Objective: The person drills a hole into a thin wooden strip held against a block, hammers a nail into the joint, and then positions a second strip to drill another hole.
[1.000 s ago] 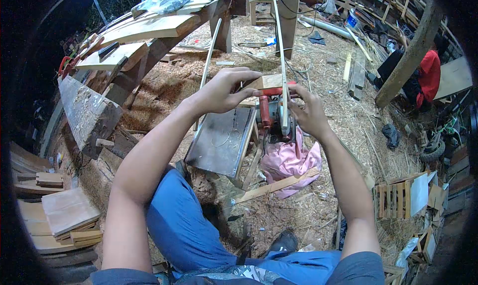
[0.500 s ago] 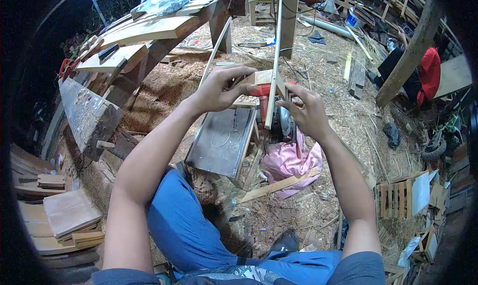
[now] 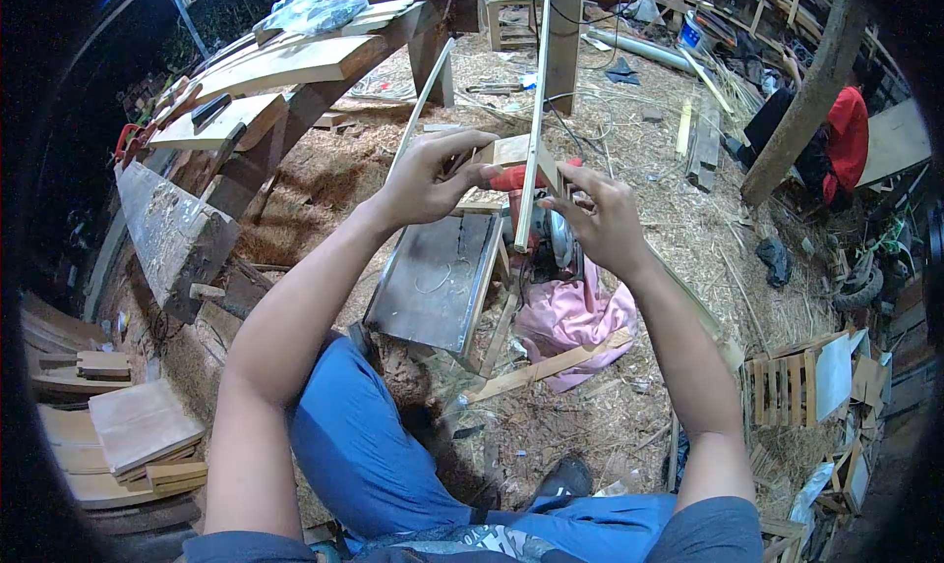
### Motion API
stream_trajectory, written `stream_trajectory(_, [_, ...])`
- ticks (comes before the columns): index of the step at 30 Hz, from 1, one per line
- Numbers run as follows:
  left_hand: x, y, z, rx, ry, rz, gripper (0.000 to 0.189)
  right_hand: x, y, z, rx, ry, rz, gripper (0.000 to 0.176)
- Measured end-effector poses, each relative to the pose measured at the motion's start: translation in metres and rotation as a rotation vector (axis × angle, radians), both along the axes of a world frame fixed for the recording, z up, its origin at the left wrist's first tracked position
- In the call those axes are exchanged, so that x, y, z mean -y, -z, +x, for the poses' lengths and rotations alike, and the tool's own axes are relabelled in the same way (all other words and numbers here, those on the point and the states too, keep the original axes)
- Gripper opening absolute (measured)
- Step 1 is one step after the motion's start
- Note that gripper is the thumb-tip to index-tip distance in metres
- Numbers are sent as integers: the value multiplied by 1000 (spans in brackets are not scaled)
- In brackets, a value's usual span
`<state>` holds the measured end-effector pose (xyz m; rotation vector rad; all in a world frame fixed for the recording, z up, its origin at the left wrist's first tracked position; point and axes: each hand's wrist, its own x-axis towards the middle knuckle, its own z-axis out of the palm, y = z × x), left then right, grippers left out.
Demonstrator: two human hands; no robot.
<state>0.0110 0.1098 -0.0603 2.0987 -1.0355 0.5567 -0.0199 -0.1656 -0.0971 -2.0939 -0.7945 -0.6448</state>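
My left hand (image 3: 438, 177) is closed on the left end of a small pale wooden piece (image 3: 511, 151), which looks like a block or little box. At its right end, the fingers of my right hand (image 3: 605, 214) pinch the same piece. A long thin wooden strip (image 3: 536, 111) stands upright across it between my hands. Another thin strip (image 3: 421, 101) slants behind my left hand. Below the piece, partly hidden, is a red and grey power tool (image 3: 561, 238). Beside that stands a small dark-topped stand (image 3: 433, 280).
A pink cloth (image 3: 575, 312) and a wooden slat (image 3: 551, 366) lie under the tool. Boards rest on a heavy timber bench (image 3: 295, 66) at the upper left; more boards (image 3: 143, 425) are stacked at lower left. A person in red (image 3: 846, 140) is by a leaning post (image 3: 811, 106).
The wooden piece has tilted slightly, and the long strip across it has shifted a little to the left. Both hands keep their grip. The person in red has shifted posture.
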Motion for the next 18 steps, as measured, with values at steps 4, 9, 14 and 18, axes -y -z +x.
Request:
stream_trajectory(4, [2,-3,-3,36,-1,16,36,3,9,9,26,-29,12,43])
stream_trajectory(9, [9,-13,-14,103,-27,97,37,5,11,9,-104,-61,55,41])
stream_trajectory(14, [15,-22,-24,3,-51,188,36,8,19,9,-135,-62,128,49])
stream_trajectory(18, [16,-18,-18,154,-8,171,35,12,32,17,-85,-68,138,48])
